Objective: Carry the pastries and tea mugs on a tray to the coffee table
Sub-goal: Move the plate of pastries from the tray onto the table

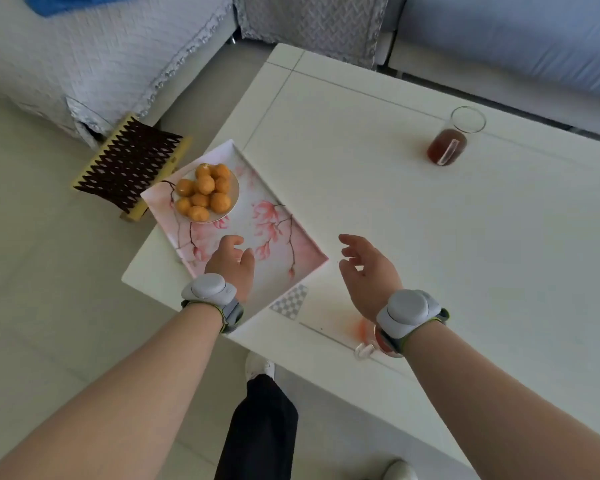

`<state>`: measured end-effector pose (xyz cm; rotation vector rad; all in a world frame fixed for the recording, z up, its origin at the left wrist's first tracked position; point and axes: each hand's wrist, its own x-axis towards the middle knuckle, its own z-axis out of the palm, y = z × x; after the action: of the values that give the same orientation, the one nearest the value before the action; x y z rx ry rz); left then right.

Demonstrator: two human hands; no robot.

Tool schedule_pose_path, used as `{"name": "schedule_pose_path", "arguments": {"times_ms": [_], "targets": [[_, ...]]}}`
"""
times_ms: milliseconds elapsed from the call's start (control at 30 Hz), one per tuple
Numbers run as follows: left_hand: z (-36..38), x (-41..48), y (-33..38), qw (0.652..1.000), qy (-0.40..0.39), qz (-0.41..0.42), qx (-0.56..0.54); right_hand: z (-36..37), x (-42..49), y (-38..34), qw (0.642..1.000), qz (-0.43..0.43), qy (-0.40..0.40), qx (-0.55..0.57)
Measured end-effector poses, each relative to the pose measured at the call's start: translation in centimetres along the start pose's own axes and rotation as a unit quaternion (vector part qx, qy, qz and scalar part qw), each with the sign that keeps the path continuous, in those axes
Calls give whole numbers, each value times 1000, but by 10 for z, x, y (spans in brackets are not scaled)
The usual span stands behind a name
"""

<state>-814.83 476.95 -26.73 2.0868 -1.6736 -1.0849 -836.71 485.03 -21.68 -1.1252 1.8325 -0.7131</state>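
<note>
A pink floral tray lies on the left corner of the white coffee table. On its far end stands a white plate heaped with several round golden pastries. A glass mug of brown tea stands on the table at the far right. A second glass mug sits at the table's near edge, mostly hidden under my right wrist. My left hand hovers over the tray's near end, fingers loosely curled, holding nothing. My right hand hangs open above the bare table, right of the tray.
A brown and yellow woven stool stands on the floor left of the table. Grey-covered sofas run along the far side. A small checkered patch marks the tabletop near the tray. My dark trouser leg and shoes show below.
</note>
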Motion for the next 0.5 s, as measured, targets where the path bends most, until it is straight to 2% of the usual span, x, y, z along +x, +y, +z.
{"name": "schedule_pose_path", "arguments": {"times_ms": [267,500], "targets": [[-70,108,-72,997,40,-64,3,119,97,-34,995,53,-78,-34],[-92,185,-108,997,0,-75,19,180,165,-53,991,94,-85,-54]]}}
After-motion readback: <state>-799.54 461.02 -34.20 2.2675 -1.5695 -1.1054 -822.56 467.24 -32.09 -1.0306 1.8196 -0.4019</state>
